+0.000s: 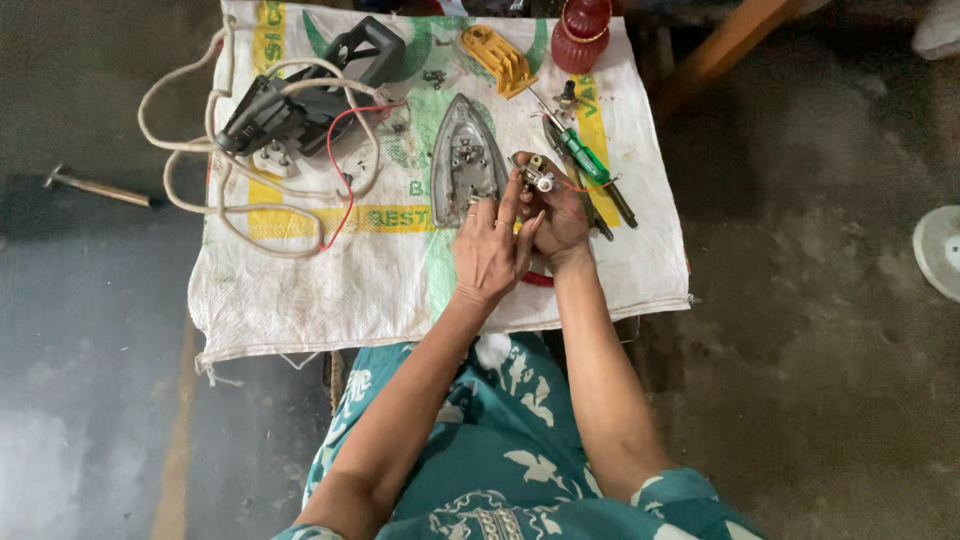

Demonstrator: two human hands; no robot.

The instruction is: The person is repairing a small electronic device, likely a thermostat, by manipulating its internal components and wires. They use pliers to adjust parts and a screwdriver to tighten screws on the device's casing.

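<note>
My left hand (pixel 488 250) and my right hand (pixel 558 222) meet over a white woven sack (pixel 330 290) spread on a low table. Between their fingertips is a small metal part (pixel 537 178) with a thin red wire trailing from it; the right hand cups it from below and the left hand's fingers touch its side. Just left of the hands lies a grey metal iron soleplate (pixel 464 160), pointed end away from me. A green-handled screwdriver (pixel 585 160) lies right of the hands.
A black iron housing (pixel 310 95) with a white cord (pixel 190 140) and red wire lies at the sack's left. A yellow plastic piece (pixel 497 58) and a red jar (pixel 582 32) sit at the far edge. A hammer (pixel 95 186) lies on the floor, left.
</note>
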